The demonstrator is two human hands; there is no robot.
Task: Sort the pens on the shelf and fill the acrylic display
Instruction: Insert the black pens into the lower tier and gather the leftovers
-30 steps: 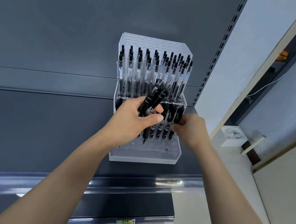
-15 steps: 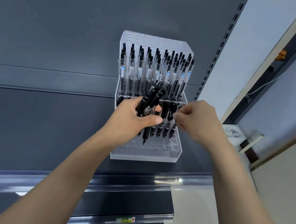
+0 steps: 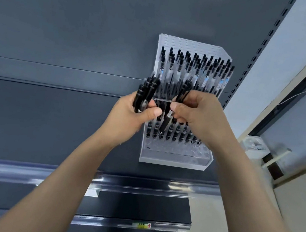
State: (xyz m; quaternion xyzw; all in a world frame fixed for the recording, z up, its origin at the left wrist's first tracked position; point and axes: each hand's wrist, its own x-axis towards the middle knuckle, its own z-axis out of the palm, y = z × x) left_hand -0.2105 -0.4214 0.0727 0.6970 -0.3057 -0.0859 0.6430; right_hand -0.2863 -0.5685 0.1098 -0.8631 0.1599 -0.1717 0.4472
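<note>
— Since both hands are raised in front of the acrylic display (image 3: 173, 160), which one does the next move belong to?

— The right hand (image 3: 202, 120), I'd judge. Its fingers (image 3: 176, 107) pinch a black pen (image 3: 166, 120), possibly two, as the blur there is too heavy to count. The left hand (image 3: 128, 118) sits just off the display's left edge. Its fingers (image 3: 154, 113) are wrapped round a bundle of black pens (image 3: 147, 93), caps up, and it looks like the supply.

— How does the pinched pen lie?

— It is steep but tilted. The cap end rises up and to the right above the fingers. The tip drops down and to the left below them, over the display's middle rows and close to the standing black pens (image 3: 175, 134). I cannot tell whether it touches them.

— So what does the move turn on?

— On the gap between that tip and a free hole. The front rows of holes (image 3: 175, 148) show no pens and lie nearer the person than the tip, so the pen would need to be straightened and drawn forward. Farther back, clear-barrelled pens (image 3: 191, 70) fill the display's raised rear tier, which stands against the shelf's back panel (image 3: 82, 28).
</note>
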